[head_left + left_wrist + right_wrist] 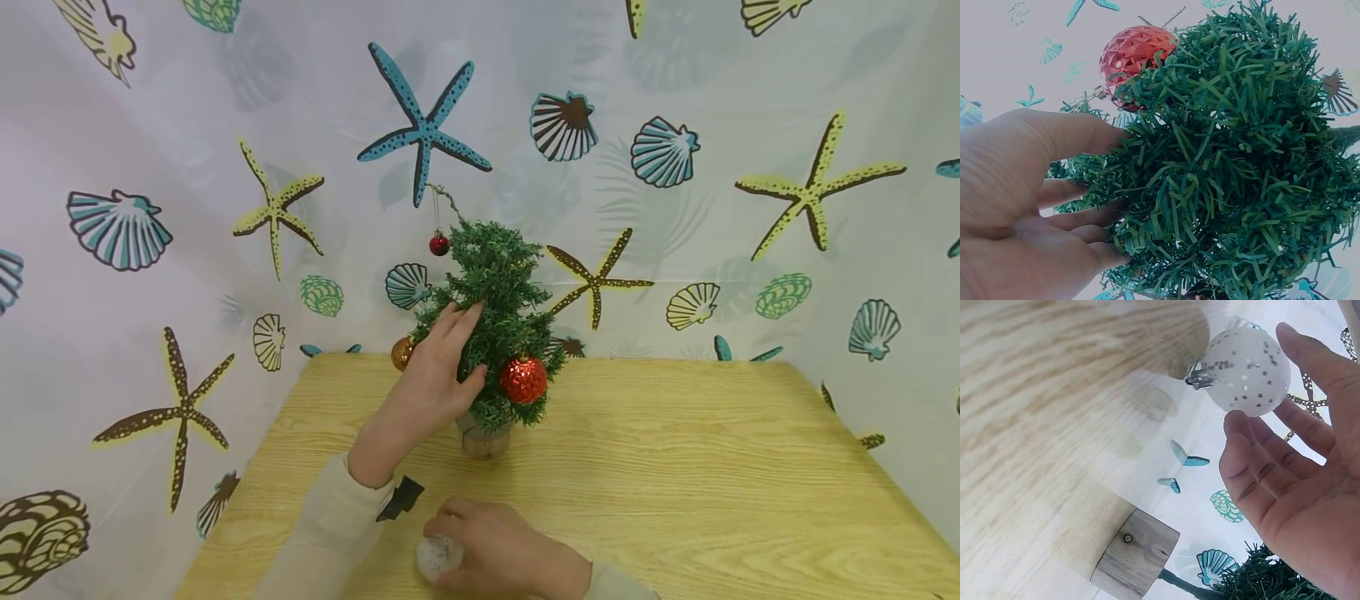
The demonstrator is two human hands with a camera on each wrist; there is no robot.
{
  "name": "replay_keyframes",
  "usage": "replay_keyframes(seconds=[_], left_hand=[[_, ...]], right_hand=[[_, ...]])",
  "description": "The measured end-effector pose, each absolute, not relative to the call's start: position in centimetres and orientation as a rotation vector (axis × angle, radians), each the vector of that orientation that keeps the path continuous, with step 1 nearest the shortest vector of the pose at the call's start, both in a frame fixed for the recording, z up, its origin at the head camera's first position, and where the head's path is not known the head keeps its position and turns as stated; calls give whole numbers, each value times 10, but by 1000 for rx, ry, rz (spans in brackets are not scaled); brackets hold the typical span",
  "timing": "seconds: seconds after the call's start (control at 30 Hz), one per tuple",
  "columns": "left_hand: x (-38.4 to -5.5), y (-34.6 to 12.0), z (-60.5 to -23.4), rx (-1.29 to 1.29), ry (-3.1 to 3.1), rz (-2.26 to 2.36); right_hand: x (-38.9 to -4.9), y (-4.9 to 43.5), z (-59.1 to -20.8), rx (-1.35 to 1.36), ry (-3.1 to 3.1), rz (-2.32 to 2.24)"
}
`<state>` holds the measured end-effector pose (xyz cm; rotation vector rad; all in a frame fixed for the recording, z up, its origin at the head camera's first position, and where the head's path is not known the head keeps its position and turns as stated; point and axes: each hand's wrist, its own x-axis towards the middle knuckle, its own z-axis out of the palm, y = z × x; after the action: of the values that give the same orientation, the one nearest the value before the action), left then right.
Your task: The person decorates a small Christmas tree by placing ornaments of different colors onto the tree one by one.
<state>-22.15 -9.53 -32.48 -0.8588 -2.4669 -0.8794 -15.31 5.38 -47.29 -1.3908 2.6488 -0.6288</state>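
Note:
A small artificial Christmas tree (497, 275) stands on a wooden base (486, 443). My left hand (431, 367) rests on its left side, fingers extended and thumb spread; in the left wrist view the fingertips reach in among the green needles (1210, 156). Nearer the front, my right hand (510, 546) holds a white bauble (433, 558) between thumb and fingers, low over the table. The right wrist view shows silver flecks on this bauble (1247, 372) and its silver cap (1199, 376) facing away from the palm.
A large textured red bauble (523, 380) hangs at the tree's front right, a gold bauble (402, 353) at its left, and a small red bauble (439, 243) from the bent top. The wooden table (675, 467) backs onto a shell-and-starfish curtain (510, 50). A black strap (401, 498) sits at my left cuff.

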Motion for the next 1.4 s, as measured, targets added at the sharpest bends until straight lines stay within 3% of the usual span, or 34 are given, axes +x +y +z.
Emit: replay_keyframes(seconds=[0.8, 1.4], left_hand=[[-224, -99, -326, -855, -2483, -897], [-226, -112, -329, -878, -2407, -650]], right_hand=[[-152, 57, -475, -1339, 2603, -645], [-159, 65, -465, -1380, 2833, -557]])
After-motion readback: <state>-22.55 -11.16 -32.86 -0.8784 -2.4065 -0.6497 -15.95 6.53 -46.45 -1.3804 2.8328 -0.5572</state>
